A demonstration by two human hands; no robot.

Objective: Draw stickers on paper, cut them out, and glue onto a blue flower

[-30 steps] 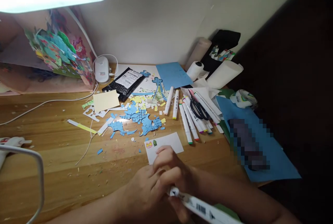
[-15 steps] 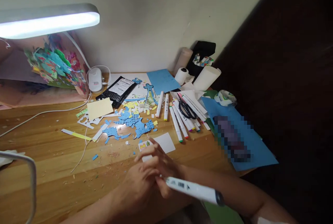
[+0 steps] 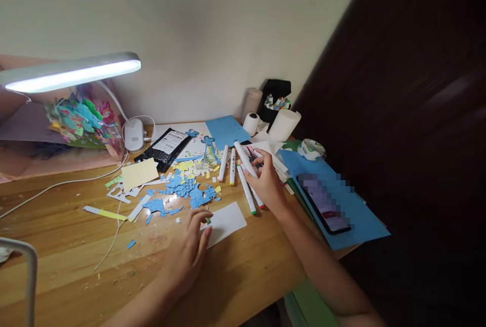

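Note:
My right hand [image 3: 270,181] is closed around a white marker [image 3: 245,159], held at a slant above the group of markers on the desk. Below it, some white markers [image 3: 246,189] with coloured ends lie side by side. My left hand [image 3: 188,246] rests at the left end of a white card [image 3: 228,221], its fingers curved and apart with nothing gripped. A small green drawing shows on the card beside my fingertips; the rest of that end is covered. Two more markers [image 3: 228,164] lie just left of the held one. Black-handled scissors are mostly hidden behind my right hand.
Blue paper scraps [image 3: 186,190] and yellow bits litter the desk [image 3: 76,256]. A pale yellow sheet [image 3: 139,174] and black mailing bag [image 3: 167,150] lie behind. A phone [image 3: 324,203] rests on blue paper [image 3: 364,215] at right. A lit lamp [image 3: 76,76] hangs at left.
My hands have parted: the right hand has moved away and up to the marker pile, while the left stays by the card. The view has shifted slightly.

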